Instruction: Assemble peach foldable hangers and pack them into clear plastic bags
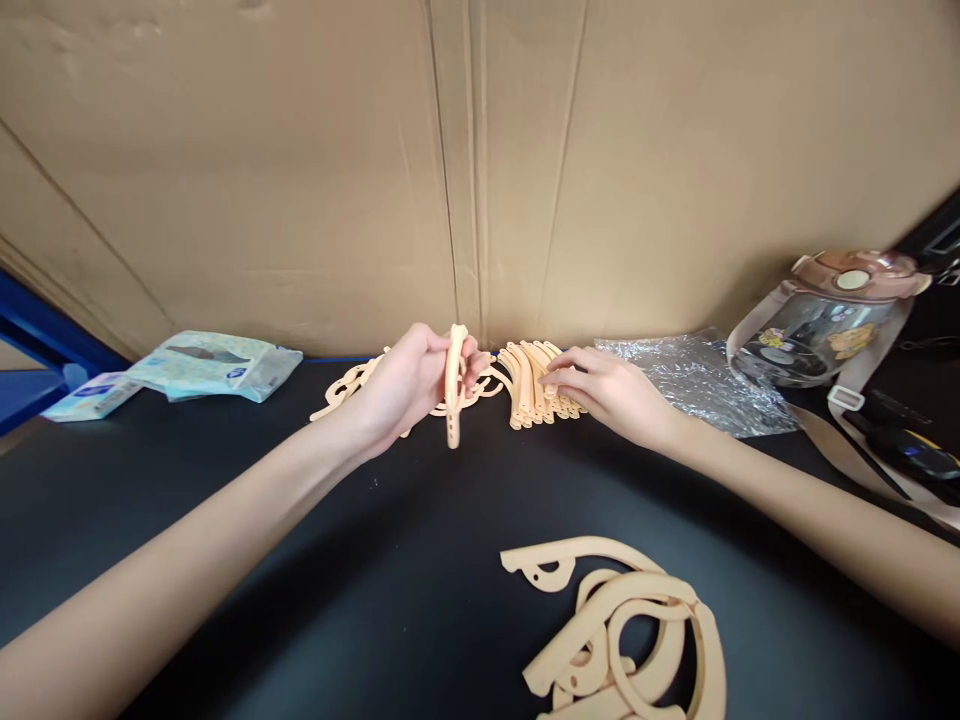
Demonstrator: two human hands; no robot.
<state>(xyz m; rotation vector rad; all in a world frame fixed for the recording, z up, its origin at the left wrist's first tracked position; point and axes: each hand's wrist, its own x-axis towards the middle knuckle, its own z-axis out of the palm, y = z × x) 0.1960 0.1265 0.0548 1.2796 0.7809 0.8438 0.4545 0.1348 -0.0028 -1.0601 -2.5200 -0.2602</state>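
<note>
My left hand (416,375) is closed around a beige plastic hanger arm (453,385), held upright above the table with its slotted end down. To its right, my right hand (604,390) reaches over a neat row of similar curved hanger arms (527,385). Its bent fingers are slightly apart, with the fingertips at the row's right side; no piece is lifted there. Behind my left hand, partly hidden, lie flat looped beige pieces (345,388). Nearer to me is a loose heap of folding hangers (637,620), its lower edge cut off by the frame.
A black table (337,570) meets a cardboard wall (300,180) behind. Tissue packs (217,365) lie at the left. At the right are crinkled clear plastic film (694,380), a strapped transparent bottle (825,340) and a dark device (915,455).
</note>
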